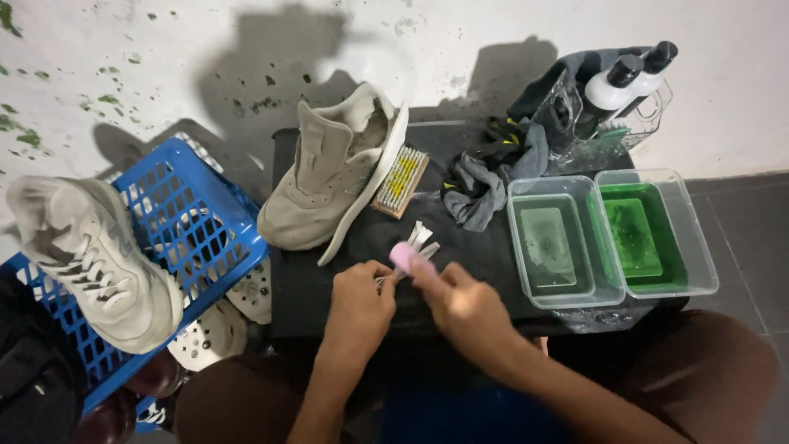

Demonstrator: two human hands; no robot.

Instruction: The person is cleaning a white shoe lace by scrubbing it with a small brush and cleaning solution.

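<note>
Both hands meet over the near edge of a low black table (460, 140). My right hand (460, 304) holds a small pink block (402, 256), and my left hand (359, 302) pinches the end of a white shoelace bundle (420, 237) against it. A beige suede sneaker (333, 177) without laces lies on its side on the table, just beyond my hands. A wooden brush (400, 181) with pale bristles rests next to its sole.
A second beige sneaker (90, 263) sits on a blue plastic basket (197, 218) at left. Two clear tubs, one with murky liquid (561, 240), one with green liquid (653, 232), stand at right. Behind them are grey cloths (485, 185) and a clear caddy with two white bottles (629, 78).
</note>
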